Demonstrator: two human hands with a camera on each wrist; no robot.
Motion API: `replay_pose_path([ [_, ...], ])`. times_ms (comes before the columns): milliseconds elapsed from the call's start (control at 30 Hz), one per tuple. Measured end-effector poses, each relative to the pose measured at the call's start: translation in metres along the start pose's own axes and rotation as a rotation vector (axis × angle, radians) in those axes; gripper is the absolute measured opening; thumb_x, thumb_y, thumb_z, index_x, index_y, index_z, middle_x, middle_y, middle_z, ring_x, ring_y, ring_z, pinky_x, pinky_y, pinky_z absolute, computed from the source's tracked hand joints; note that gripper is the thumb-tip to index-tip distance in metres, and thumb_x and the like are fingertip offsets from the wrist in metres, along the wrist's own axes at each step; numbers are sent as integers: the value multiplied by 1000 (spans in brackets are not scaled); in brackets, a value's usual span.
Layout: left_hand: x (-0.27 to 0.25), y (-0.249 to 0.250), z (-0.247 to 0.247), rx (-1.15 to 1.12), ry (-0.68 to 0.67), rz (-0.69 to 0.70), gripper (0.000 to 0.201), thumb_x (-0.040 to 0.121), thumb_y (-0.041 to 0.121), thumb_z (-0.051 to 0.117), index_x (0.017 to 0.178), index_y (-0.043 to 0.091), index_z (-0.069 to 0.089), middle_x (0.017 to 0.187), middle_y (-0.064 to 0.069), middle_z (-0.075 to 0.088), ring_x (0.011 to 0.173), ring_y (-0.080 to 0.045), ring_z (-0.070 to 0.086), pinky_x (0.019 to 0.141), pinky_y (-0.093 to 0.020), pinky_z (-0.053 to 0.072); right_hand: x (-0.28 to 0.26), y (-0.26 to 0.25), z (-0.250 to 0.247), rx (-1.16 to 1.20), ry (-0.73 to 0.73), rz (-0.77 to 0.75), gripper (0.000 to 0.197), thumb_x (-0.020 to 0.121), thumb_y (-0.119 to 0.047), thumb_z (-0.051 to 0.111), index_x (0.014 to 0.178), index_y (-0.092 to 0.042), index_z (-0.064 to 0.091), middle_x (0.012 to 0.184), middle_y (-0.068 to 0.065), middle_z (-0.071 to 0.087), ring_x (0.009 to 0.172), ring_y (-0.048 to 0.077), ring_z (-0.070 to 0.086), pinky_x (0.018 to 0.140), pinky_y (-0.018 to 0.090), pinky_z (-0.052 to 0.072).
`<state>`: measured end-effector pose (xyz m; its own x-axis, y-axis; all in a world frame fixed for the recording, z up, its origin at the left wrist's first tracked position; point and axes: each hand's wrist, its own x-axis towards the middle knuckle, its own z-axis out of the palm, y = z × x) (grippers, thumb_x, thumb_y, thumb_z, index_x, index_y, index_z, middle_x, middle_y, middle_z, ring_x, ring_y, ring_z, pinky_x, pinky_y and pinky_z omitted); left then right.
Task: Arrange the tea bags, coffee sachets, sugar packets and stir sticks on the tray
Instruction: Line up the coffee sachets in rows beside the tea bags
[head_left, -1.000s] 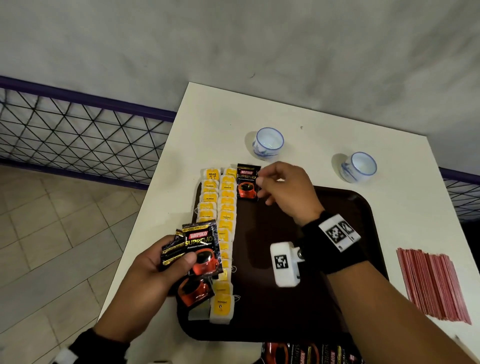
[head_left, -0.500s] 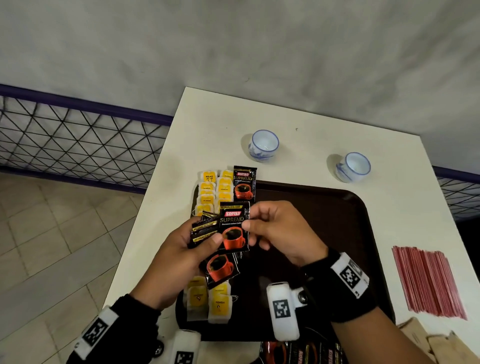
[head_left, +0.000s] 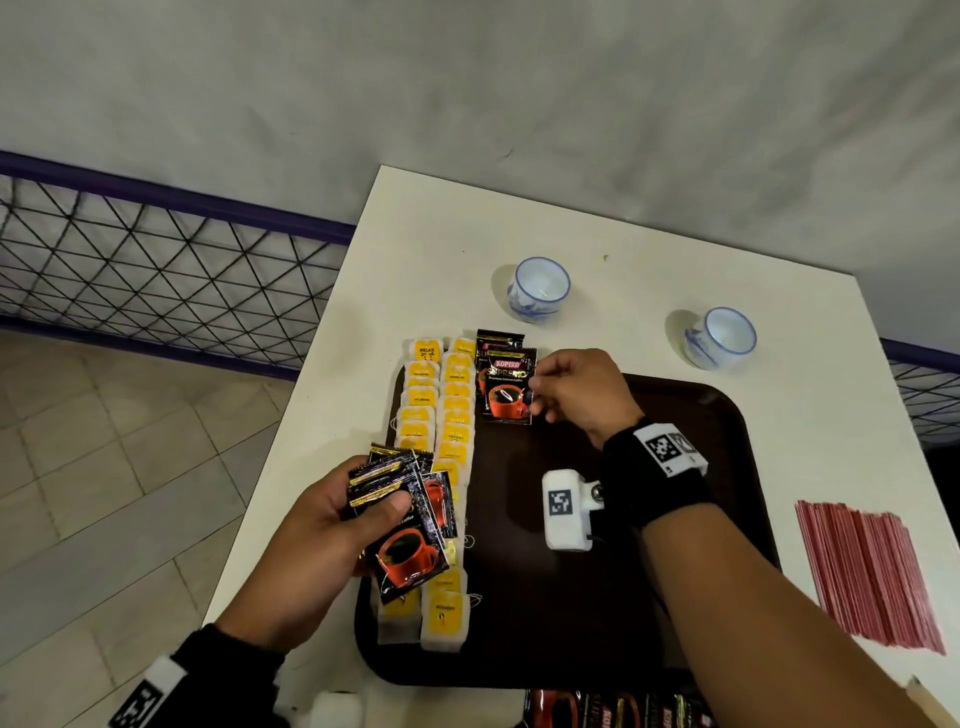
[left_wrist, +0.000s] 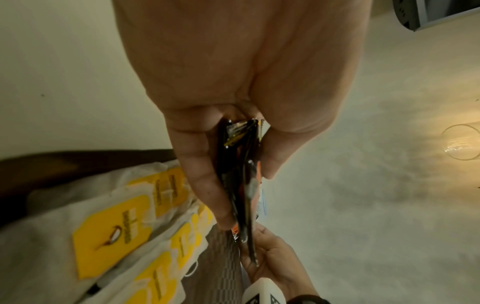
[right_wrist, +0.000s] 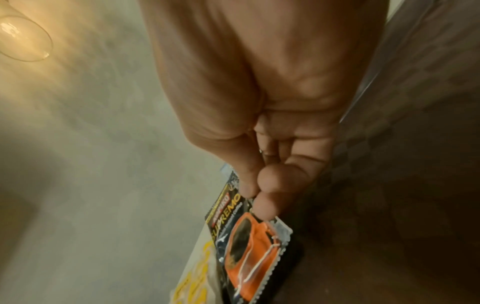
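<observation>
Currently right hand (head_left: 576, 396) pinches coffee sachet (head_left: 506, 387) by right edge, thumb and fingertips (right_wrist: 270, 183) closed on it. Sachet overlaps second sachet (head_left: 496, 339) beyond fingers; that one mostly hidden. Label reads "KOPIKO SUPREMO"; long axis points away from person. Left hand (head_left: 332, 540) grips fanned sachet stack (head_left: 402, 519), thumb on top; lower print partly covered. Tea bags (head_left: 439, 415) in two rows left of pinched sachet, on tray (head_left: 675, 597); some tags blurred. Stir sticks (head_left: 867, 571) well right, off tray.

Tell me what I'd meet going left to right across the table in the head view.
Tea bags → coffee sachet pinched by the right hand → right-hand cup → red stir sticks.
</observation>
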<state>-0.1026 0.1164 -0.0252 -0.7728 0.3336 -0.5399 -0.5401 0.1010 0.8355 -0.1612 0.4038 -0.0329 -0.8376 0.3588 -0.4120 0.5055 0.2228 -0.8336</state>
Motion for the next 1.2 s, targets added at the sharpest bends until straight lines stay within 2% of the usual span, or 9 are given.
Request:
replay_pose_path([
  [200, 0, -1, 1, 8, 6, -22, 29, 96, 13, 61, 124, 22, 64, 110, -2, 77, 97, -24, 76, 77, -44, 60, 4, -3, 12, -13, -8, 32, 18, 87, 9, 63, 77, -6, 61, 64, 12, 62, 45, 18, 62, 41, 24, 47],
  [533, -1, 0, 3, 34, 16, -38, 30, 95, 16, 63, 125, 24, 64, 110, -1, 77, 96, -23, 76, 74, -40, 60, 1, -7, 19, 23, 24, 105, 18, 88, 13, 53, 78, -2, 58, 72, 14, 66, 46, 22, 65, 45, 27, 53],
  [633, -1, 0, 3, 29, 14, -41, 31, 95, 16, 63, 125, 23, 64, 111, -1, 77, 97, -23, 76, 74, -38, 60, -1, -7, 20, 36, 33, 106, 14, 88, 11, 58, 81, -1, 58, 78, 19, 67, 48, 24, 65, 47, 29, 55],
  [767, 0, -1, 4, 28, 11, -41, 30, 95, 15, 63, 125, 23, 64, 111, -1, 77, 97, -23, 76, 73, -38, 61, -1, -6, 21, 62, 50, 120, 10, 89, 8, 62, 91, 0, 57, 71, 18, 65, 48, 25, 65, 49, 31, 57],
  [967, 2, 0, 5, 8, 2, -21, 28, 96, 14, 63, 123, 23, 64, 110, 0, 77, 96, -20, 76, 70, -32, 62, -1, -5, 19, 65, 62, 120, 9, 88, 7, 64, 92, 1, 58, 71, 18, 65, 51, 29, 66, 58, 37, 59],
  [1033, 3, 2, 6, 14, 0, -10, 28, 96, 14, 62, 122, 24, 65, 109, 0, 78, 96, -21, 76, 73, -35, 61, -1, -4, 19, 74, 67, 116, 9, 87, 6, 65, 90, 1, 58, 68, 17, 63, 52, 31, 67, 61, 40, 60],
  [1133, 4, 4, 6, 24, -4, -1, 28, 96, 16, 62, 123, 24, 65, 110, -1, 77, 98, -23, 76, 81, -46, 62, -4, -4, 16, 87, 74, 102, 11, 87, 6, 65, 84, -1, 58, 71, 18, 64, 51, 30, 68, 57, 36, 60],
  [1200, 4, 4, 7, 34, -12, 9, 27, 97, 17, 62, 122, 26, 65, 110, -1, 77, 97, -24, 76, 80, -50, 62, -7, -2, 15, 95, 80, 93, 10, 88, 4, 65, 84, -2, 58, 74, 18, 66, 53, 29, 69, 56, 35, 59],
])
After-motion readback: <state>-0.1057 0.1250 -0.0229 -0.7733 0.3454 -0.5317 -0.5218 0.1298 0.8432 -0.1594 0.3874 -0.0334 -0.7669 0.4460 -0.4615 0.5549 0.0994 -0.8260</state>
